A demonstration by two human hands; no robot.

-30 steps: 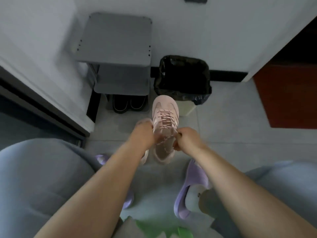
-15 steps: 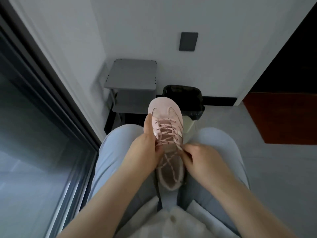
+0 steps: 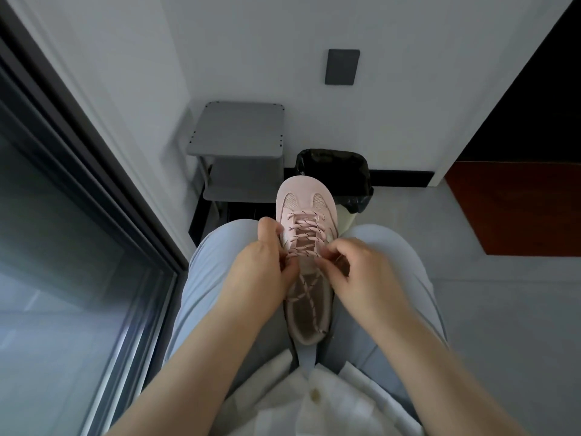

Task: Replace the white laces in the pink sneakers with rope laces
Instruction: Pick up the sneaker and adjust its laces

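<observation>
Hidden: flank of pink suede sneaker (image 3: pixel 306 196) under left hand (image 3: pixel 257 275); strands of speckled pink rope lace (image 3: pixel 303 229) under right hand (image 3: pixel 361 275) fingers.

Pink sneaker (image 3: pixel 306 201) on lap (image 3: pixel 217 262)

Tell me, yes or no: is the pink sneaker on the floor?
No, the pink sneaker lies on the person's lap, left hand holding it, right hand pinching its rope lace.
</observation>
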